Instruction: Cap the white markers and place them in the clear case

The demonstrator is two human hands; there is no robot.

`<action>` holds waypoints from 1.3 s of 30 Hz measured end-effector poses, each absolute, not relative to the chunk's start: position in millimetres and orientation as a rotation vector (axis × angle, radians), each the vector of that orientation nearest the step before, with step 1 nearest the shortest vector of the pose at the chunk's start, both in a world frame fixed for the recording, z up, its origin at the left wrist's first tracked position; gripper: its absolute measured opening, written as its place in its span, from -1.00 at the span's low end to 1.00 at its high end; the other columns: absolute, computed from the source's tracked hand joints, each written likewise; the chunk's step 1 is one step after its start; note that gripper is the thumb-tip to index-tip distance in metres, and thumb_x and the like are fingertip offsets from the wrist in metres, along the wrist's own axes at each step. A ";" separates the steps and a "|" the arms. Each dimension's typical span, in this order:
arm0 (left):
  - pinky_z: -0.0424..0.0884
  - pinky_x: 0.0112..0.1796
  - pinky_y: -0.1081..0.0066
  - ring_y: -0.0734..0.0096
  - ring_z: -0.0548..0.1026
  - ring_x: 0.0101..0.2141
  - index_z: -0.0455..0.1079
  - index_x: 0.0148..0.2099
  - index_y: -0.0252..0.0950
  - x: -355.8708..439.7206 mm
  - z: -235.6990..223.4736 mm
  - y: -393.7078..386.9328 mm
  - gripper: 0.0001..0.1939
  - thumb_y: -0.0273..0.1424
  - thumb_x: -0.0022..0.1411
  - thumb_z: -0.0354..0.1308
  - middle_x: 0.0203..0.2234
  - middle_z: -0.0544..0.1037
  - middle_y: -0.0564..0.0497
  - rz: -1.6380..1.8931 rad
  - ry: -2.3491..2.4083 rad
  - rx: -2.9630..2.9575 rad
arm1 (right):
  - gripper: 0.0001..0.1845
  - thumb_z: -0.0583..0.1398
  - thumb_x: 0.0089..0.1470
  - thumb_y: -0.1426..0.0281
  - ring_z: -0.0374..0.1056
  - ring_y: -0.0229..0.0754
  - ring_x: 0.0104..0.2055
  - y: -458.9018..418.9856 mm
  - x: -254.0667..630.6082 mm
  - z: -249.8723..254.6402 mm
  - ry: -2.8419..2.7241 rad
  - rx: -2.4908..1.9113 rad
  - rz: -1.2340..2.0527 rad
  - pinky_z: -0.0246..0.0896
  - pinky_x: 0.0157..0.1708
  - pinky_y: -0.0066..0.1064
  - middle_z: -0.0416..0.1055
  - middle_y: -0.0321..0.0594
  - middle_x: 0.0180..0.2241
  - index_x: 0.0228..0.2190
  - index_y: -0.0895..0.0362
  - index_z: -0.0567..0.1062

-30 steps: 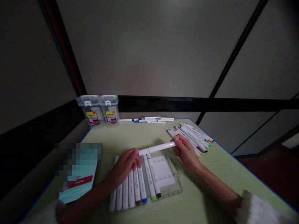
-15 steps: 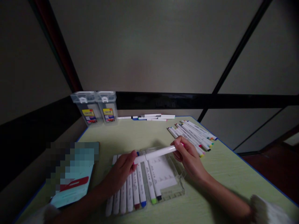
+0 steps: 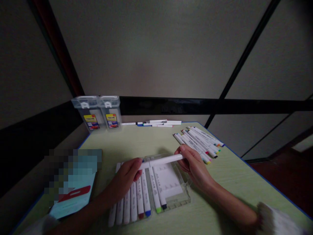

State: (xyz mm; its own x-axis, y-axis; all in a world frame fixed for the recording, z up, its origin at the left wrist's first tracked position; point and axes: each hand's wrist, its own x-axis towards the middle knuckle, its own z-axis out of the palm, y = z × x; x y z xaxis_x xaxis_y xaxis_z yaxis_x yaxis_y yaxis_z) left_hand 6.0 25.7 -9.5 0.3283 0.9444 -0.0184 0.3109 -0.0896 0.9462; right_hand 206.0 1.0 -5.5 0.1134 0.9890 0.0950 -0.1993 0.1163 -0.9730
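Note:
Between my two hands a white marker [image 3: 162,160] lies nearly level, its right end slightly higher. My left hand [image 3: 128,173] pinches its left end, and my right hand [image 3: 192,161] grips the right end, hiding the tip. Below it is an open clear plastic case [image 3: 174,203]. Several white markers [image 3: 133,204] lie side by side in the case's left part. A green-tipped marker [image 3: 155,192] and a black-tipped marker [image 3: 160,192] lie in its right part, beside a white paper insert [image 3: 170,179].
Two clear lidded boxes [image 3: 111,112] stand at the back left. Loose markers [image 3: 158,123] lie along the back edge, and a pile of markers [image 3: 199,140] sits at the right. A partly blurred phone-like object [image 3: 75,200] lies at the left on the green table [image 3: 137,142].
My right hand's fingers have shifted slightly on the marker's right end, covering the pink seen there before. The whole view has moved a little; the marker stays over the case.

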 end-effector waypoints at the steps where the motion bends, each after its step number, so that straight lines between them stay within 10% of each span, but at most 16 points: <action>1: 0.10 -0.59 0.50 0.54 0.13 -0.67 0.04 -0.63 -0.24 5.8 -10.8 26.7 -0.64 -0.17 0.11 -0.15 -0.74 0.12 0.20 0.810 1.135 1.634 | -0.64 0.11 -0.06 0.13 -0.24 -0.46 -0.77 1.1 206.0 -5.4 -1.030 -1.027 1.152 -0.41 -0.77 -0.54 -0.06 -0.51 -0.82 -0.62 0.17 0.30; 39: 0.09 -0.57 0.52 0.53 0.16 -0.63 0.15 -0.49 -0.26 2.4 -8.0 28.2 -0.87 -0.36 0.06 -0.05 -0.71 0.15 0.23 0.774 1.060 1.788 | -0.65 0.10 -0.06 0.14 -0.23 -0.45 -0.79 3.6 208.0 -4.7 -1.024 -1.104 1.141 -0.41 -0.78 -0.52 -0.06 -0.50 -0.85 -0.63 0.16 0.32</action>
State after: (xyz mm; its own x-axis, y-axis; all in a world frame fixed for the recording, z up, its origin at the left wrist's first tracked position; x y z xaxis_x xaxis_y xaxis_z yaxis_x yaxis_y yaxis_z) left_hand 2.4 28.2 -8.0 0.4387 0.8960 0.0695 0.3391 -0.2367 0.9105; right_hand 208.0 3.6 -4.7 0.1351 0.9895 0.0511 -0.1576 0.0724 -0.9849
